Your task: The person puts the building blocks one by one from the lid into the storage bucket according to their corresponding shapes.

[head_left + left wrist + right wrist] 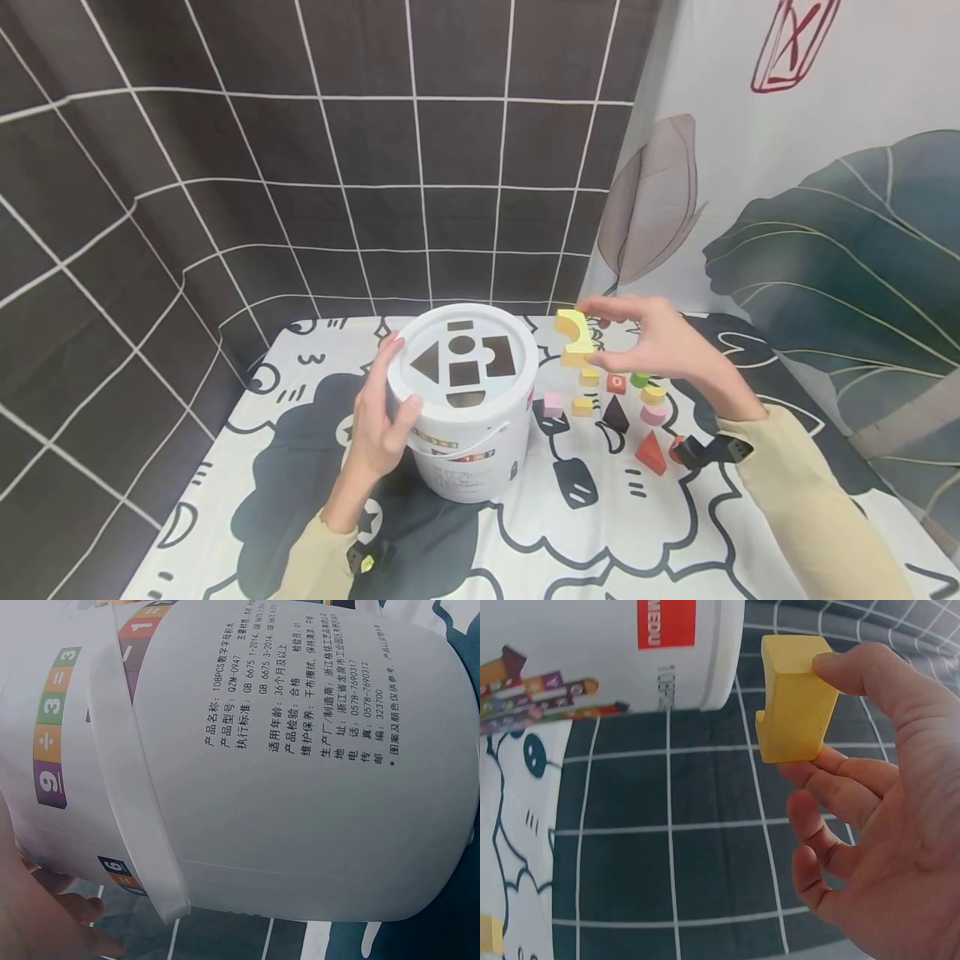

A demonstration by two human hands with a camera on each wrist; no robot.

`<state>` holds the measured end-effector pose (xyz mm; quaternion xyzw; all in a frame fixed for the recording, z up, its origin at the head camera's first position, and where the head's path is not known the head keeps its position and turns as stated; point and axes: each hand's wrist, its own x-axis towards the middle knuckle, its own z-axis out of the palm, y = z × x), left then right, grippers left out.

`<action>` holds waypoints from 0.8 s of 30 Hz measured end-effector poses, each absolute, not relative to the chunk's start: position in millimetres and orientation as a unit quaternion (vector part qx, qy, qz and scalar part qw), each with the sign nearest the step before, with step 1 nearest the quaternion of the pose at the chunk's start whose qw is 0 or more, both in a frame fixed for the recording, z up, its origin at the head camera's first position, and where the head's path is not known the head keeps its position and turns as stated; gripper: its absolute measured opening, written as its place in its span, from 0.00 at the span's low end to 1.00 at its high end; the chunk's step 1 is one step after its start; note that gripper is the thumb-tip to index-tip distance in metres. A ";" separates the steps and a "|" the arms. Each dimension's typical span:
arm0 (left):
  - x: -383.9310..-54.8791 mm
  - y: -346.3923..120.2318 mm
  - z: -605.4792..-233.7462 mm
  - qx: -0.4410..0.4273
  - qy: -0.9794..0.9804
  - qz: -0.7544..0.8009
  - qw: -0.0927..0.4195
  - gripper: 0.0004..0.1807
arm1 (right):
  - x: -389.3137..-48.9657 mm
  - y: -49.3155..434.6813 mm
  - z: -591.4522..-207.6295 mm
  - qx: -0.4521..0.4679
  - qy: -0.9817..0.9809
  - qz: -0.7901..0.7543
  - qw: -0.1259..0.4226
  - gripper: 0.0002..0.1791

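My right hand (660, 337) pinches a yellow arch block (573, 337) between thumb and fingertips. It is held up to the right of the lid, with its curved notch facing left in the head view. In the right wrist view the arch block (799, 701) is seen from its flat side, the other fingers loosely bent below. A white bucket (465, 467) stands upright with a shape-sorter lid (491, 400), which has several cut-outs, one of them notched. My left hand (381, 417) grips the bucket at the left of the rim, thumb on the near edge.
Right of the bucket lie several small blocks, among them a pink cube (553, 405), a black piece (616, 414) and a red triangular block (651, 453). A white handle (139, 772) hangs across the bucket's front. Behind the patterned cloth (555, 533) rises a dark grid curtain (465, 208).
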<state>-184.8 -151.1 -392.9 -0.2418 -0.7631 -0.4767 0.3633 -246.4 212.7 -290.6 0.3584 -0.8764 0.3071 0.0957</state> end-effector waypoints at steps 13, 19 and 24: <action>-184.5 -150.5 -393.3 -0.238 -0.766 -0.477 0.360 0.40 | -249.9 176.8 -283.6 0.367 -0.867 0.330 0.069 0.32; -185.1 -150.4 -394.5 -0.237 -0.763 -0.479 0.364 0.40 | -253.9 161.7 -285.7 0.369 -0.867 0.331 0.053 0.33; -186.0 -150.1 -394.0 -0.242 -0.758 -0.480 0.369 0.39 | -256.6 152.7 -287.2 0.368 -0.868 0.333 0.035 0.34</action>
